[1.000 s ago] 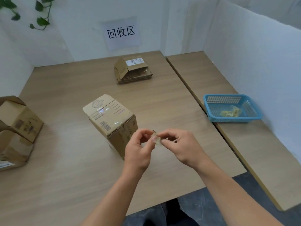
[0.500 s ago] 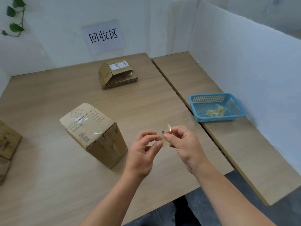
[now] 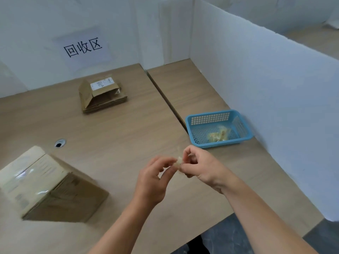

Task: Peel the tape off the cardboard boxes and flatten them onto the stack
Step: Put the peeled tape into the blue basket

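Note:
A crumpled wad of clear tape [image 3: 178, 162] is pinched between the fingertips of my left hand [image 3: 154, 180] and my right hand [image 3: 200, 166], held above the table's front middle. A closed cardboard box [image 3: 45, 186] with shiny tape across its top stands at the near left, apart from both hands. The stack of flattened boxes [image 3: 102, 94] lies at the back of the table under a paper sign.
A blue plastic basket [image 3: 220, 114] holding balled-up tape stands on the right-hand table, just beyond my right hand. White partition walls close the back and right sides. A cable hole [image 3: 59, 143] sits in the tabletop behind the box. The table's front edge runs below my forearms.
The view has swung to the right, so the box slid to the left edge. My left hand briefly let go of the tape, and now both hands pinch it again, nearer the basket.

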